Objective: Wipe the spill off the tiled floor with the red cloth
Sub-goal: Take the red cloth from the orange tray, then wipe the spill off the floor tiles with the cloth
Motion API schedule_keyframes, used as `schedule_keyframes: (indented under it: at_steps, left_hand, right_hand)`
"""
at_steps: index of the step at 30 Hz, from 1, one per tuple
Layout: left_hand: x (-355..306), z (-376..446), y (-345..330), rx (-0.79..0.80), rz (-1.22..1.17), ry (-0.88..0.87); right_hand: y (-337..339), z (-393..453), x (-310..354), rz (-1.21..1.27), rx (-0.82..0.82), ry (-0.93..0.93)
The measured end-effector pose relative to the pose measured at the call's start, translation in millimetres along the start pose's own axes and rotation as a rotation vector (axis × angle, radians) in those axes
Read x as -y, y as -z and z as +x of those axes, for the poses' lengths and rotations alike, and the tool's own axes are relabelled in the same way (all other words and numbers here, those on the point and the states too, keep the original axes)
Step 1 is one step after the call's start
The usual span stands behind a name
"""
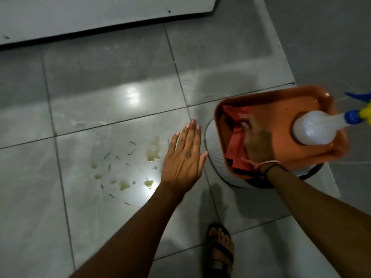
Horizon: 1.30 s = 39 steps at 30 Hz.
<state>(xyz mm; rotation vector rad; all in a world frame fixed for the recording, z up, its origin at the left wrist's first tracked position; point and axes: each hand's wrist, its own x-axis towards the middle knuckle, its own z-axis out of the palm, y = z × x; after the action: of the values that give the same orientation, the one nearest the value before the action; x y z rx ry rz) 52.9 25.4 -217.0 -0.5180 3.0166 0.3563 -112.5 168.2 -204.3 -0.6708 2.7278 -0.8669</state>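
A yellowish spill (124, 171) with small dark bits lies in patches on the grey tiled floor (100, 77). The red cloth (235, 149) lies crumpled in the left part of an orange tray (281, 105). My right hand (256, 141) is inside the tray, blurred, its fingers down on the cloth. My left hand (184, 155) hovers flat with fingers spread, just right of the spill and left of the tray, holding nothing.
The tray rests on a white round stool (215, 149). A white spray bottle (315, 127) with a blue and yellow head stands in the tray's right part. A white panel (80, 17) runs along the far floor. My sandalled foot (220, 247) is at the bottom.
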Motion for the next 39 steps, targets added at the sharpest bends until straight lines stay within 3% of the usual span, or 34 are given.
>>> schedule_keyframes:
  at_steps: [4, 7, 11, 14, 17, 22, 30, 36, 39]
  left_hand:
    - [71.0, -59.3, -2.2, -0.025, 0.017, 0.094]
    - [133.6, -100.5, -32.1, -0.014, 0.036, 0.183]
    - [227.6, -151.6, -99.1, 0.012, 0.060, 0.329]
    - [285.1, -191.7, -151.3, 0.030, 0.083, 0.409]
    - [317.5, -224.3, -191.8, 0.023, 0.116, 0.418]
    - [333.8, -262.1, -253.0, -0.028, 0.099, 0.473]
    - [327.4, -271.6, -282.0, -0.126, 0.014, 0.504]
    - [325.0, -268.5, -280.6, -0.132, -0.046, 0.538]
    - [326.3, -267.3, -280.0, -0.138, -0.048, 0.544]
  right_hand:
    - [5.7, -17.0, 59.4, 0.087, -0.214, 0.156]
    - [-35.1, -44.9, 92.0, 0.132, -0.266, 0.347]
    - [-153.1, -83.2, 77.8, 0.144, -0.100, 0.288]
    - [-236.5, -99.6, 28.0, 0.118, 0.022, 0.135]
    - [-276.7, -107.1, -32.7, -0.024, 0.066, 0.086]
    - [-305.3, -96.5, -92.3, -0.243, 0.075, 0.181]
    - [-373.4, -72.6, -43.4, -0.320, 0.083, 0.405]
    - [-364.9, -176.1, -67.8, -0.442, 0.357, 0.686]
    - [-333.5, -175.0, -108.4, -0.466, 0.386, 0.691]
